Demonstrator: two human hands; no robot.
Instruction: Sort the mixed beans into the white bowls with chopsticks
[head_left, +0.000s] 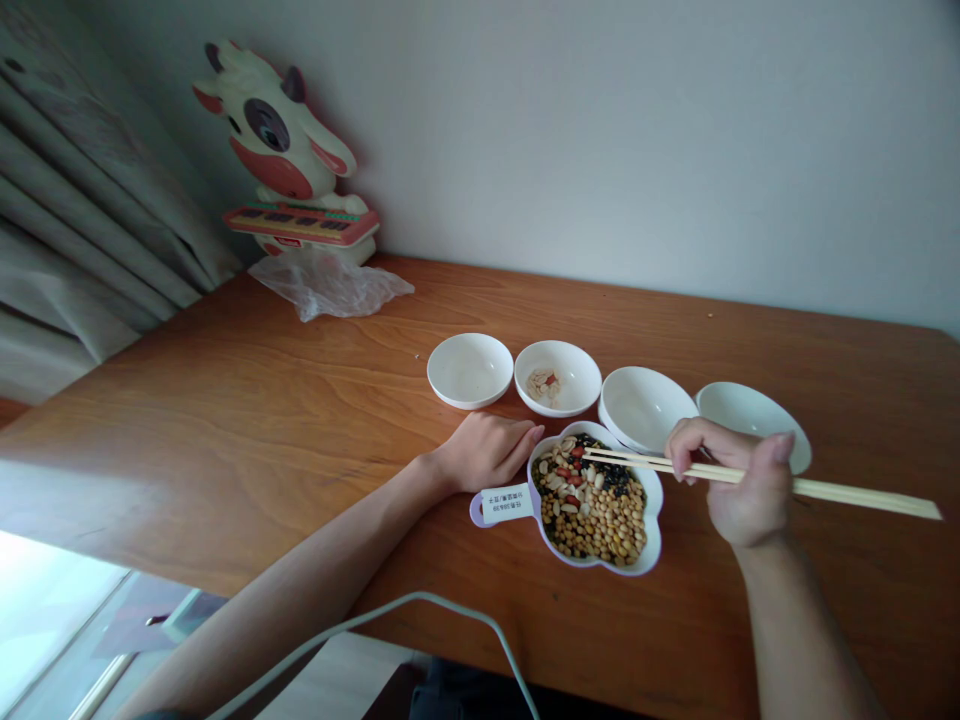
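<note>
My right hand point(739, 480) is closed around a pair of wooden chopsticks point(697, 470). Their tips reach over red peanuts in a purple-white, flower-shaped dish point(655, 540) with a labelled handle point(506, 504). Mixed in the dish are yellow soybeans point(596, 525), black beans point(619, 482), peanuts and small green beans. My left hand point(487, 452) rests on the table with its fingers curled together, fingertips at the dish's left rim; what they grip, if anything, is hidden. Behind stands a white bowl point(574, 395) holding a few peanut pieces point(544, 385).
More white bowls line up on both sides: one at left point(470, 370), one at right point(649, 408) and another far right point(750, 415). A cow-shaped toy keyboard point(300, 225) and a clear plastic bag point(330, 288) occupy the back left. A pale cable point(420, 597) crosses the front.
</note>
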